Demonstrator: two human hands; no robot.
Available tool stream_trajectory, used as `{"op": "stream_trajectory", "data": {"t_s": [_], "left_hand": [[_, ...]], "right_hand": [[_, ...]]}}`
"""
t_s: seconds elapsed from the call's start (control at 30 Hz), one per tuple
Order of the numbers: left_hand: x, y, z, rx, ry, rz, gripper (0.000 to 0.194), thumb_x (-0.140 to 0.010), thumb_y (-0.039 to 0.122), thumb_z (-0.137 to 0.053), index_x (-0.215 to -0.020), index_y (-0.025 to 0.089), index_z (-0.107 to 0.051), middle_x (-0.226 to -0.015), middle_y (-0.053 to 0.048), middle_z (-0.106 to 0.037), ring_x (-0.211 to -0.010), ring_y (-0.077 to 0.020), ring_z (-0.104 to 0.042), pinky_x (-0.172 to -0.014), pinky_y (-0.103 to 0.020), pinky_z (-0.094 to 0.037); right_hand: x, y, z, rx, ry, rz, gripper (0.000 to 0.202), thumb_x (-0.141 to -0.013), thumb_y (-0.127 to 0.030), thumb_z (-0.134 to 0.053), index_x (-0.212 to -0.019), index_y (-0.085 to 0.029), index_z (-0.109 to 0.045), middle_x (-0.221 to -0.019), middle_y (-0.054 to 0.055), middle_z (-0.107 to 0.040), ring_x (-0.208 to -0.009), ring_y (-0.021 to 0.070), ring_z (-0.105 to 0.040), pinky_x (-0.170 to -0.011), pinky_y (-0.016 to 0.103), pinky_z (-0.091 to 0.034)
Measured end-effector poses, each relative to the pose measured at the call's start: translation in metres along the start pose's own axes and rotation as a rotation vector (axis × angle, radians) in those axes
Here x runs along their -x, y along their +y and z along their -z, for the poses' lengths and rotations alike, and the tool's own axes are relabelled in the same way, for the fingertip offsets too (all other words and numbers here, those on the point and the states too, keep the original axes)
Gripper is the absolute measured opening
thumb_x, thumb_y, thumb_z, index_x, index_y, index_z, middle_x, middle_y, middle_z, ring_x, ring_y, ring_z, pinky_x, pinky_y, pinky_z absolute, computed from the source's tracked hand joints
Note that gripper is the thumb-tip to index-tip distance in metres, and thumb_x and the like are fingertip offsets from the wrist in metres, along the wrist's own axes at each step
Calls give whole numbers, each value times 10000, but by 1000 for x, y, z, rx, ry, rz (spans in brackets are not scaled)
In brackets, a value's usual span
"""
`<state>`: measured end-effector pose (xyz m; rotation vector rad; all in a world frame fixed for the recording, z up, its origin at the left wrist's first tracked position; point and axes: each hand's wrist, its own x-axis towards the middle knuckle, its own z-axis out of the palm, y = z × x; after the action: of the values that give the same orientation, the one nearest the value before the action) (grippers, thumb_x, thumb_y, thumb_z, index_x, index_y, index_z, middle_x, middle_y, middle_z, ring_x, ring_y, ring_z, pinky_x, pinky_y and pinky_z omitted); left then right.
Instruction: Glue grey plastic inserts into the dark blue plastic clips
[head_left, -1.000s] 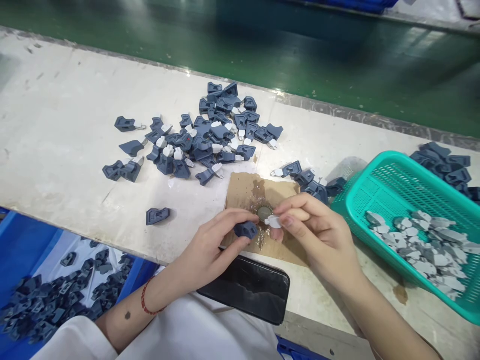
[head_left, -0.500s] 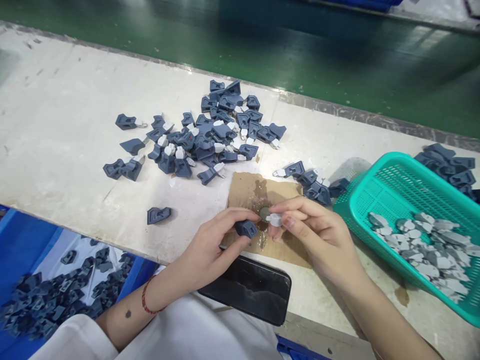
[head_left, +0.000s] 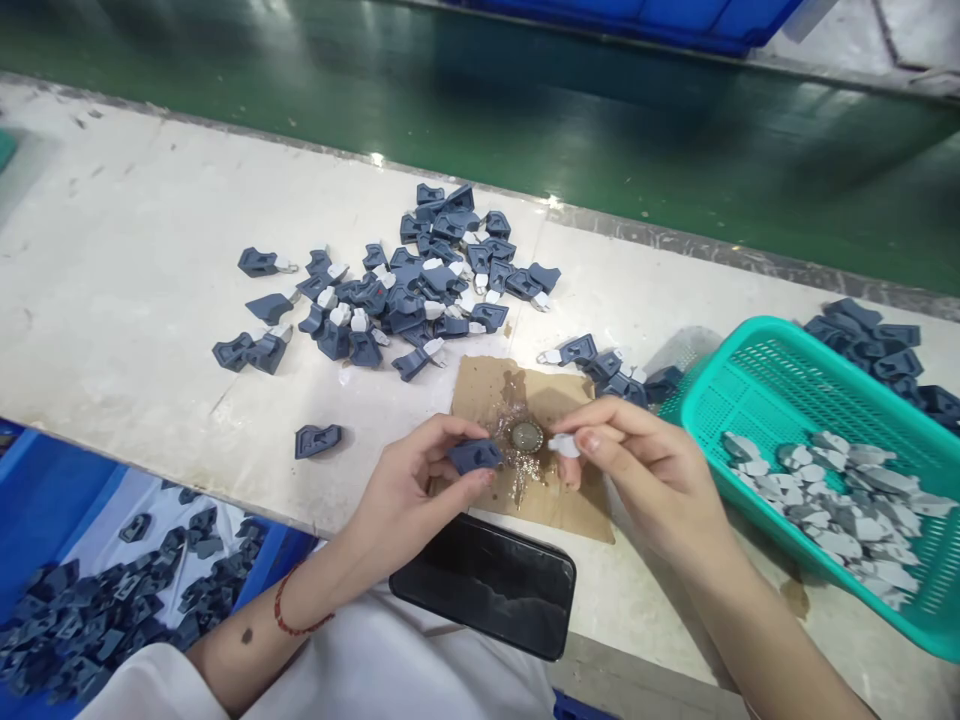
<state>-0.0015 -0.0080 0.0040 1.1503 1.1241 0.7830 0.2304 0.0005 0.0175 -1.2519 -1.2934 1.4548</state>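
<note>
Between the thumb and fingers of my left hand (head_left: 420,475) is a dark blue-grey plastic part (head_left: 475,456). My right hand (head_left: 637,455) pinches a small light grey plastic piece (head_left: 564,445), held apart from the blue part. A small round dish (head_left: 526,436) with a wet, shiny look lies between the hands on a stained piece of cardboard (head_left: 480,385). One loose dark blue part (head_left: 318,441) rests on the table left of my left hand. A black phone (head_left: 484,585) lies just below the hands at the table's front edge.
A pile of dark blue parts (head_left: 405,290), many with light grey pieces attached, spreads across the table. The green basket (head_left: 705,400) at right holds light grey pieces (head_left: 847,500), with more blue parts (head_left: 862,340) behind it. A blue bin (head_left: 52,480) of dark parts stands lower left.
My hands have moved slightly apart, the grey piece shifting right off the round dish, which now shows fully. The blue part has moved left and turned. The camera view has tilted a little.
</note>
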Motion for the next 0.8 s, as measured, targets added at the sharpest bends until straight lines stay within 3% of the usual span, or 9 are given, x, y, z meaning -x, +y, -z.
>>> {"op": "stream_trajectory", "data": {"t_s": [0.13, 0.23, 0.4, 0.5, 0.6, 0.67, 0.8], "left_hand": [[-14, 21, 6, 15, 1, 78, 258, -871, 309, -763, -1080, 181, -680, -842, -23, -737, -641, -127, -645, -546, -220, -501], [-33, 40, 3, -82, -17, 34, 299, -878, 345, -760, -1108, 164, -702, -789, -18, -734, -600, -128, -630, -577, -251, -538], [-81, 64, -36, -226, -112, -84, 380, -916, 285, -724, -1247, 103, -683, -818, -48, -770, -801, -211, -752, -785, -328, -616], [-114, 67, -69, -123, -190, -102, 553, -912, 156, -719, -1431, 52, -559, -1184, -168, -778, -1121, -283, -756, -1003, -400, -605], [-137, 63, -87, -29, -314, -186, 699, -939, 85, -663, -1580, 105, -385, -1640, -213, -452, -1482, -306, -522, -1177, -417, -508], [-138, 63, -82, -78, -368, -244, 659, -968, 93, -615, -1584, 147, -388, -1682, -181, -397, -1531, -292, -456, -1219, -424, -465], [-99, 76, -34, -408, -287, -392, 356, -1022, 227, -554, -1368, 185, -625, -1481, -120, -639, -1351, -271, -627, -1124, -430, -532]], "right_hand": [[1, -7, -4, 34, -226, -125, 287, -986, -471, -664, -957, -193, -727, -737, 28, -712, -642, 127, -655, -607, 230, -539], [5, -4, -8, -3, -344, -184, 305, -997, -481, -636, -993, -185, -708, -785, 36, -710, -690, 124, -663, -636, 222, -543], [10, 5, -11, -24, -399, -192, 319, -1005, -484, -621, -1007, -176, -704, -805, 46, -701, -733, 134, -668, -677, 242, -556], [9, 5, -10, -30, -391, -192, 341, -998, -504, -628, -1008, -169, -698, -813, 42, -686, -730, 129, -661, -671, 236, -549], [8, 4, -9, -34, -387, -191, 351, -993, -512, -636, -1012, -165, -688, -807, 28, -670, -705, 111, -639, -668, 223, -534], [9, 4, -8, -29, -381, -185, 348, -997, -509, -632, -1013, -165, -685, -800, 24, -666, -701, 108, -631, -672, 222, -527], [11, 2, -7, -11, -374, -184, 325, -1008, -486, -618, -1018, -170, -691, -797, 31, -679, -717, 120, -642, -674, 229, -519]]}}
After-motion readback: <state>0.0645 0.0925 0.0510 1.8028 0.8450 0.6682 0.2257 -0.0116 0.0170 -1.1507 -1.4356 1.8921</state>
